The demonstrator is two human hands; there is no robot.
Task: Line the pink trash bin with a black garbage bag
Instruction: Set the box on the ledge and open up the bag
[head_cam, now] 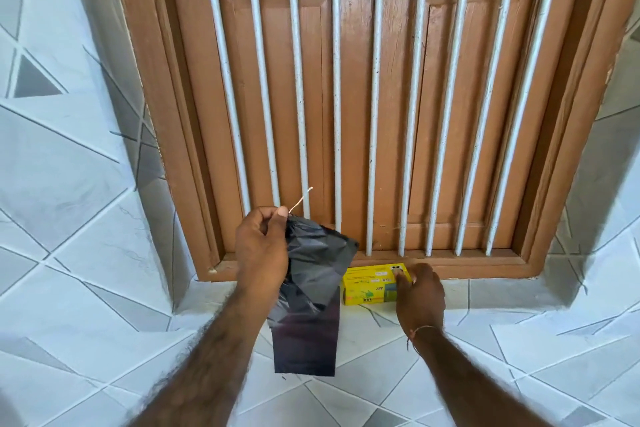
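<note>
My left hand [262,251] pinches the top of a folded black garbage bag [308,298], which hangs down in front of the tiled sill. A thin pale strip [300,199] sticks up from the same pinch. My right hand [419,293] rests on the right end of a yellow box of bin bags [367,286], which lies on the sill against the window frame. The pink trash bin is not in view.
A brown wooden window [363,97] with shut shutters and white vertical bars [337,97] fills the wall ahead. White tiles with grey triangles cover the sill [485,305] and the walls on both sides.
</note>
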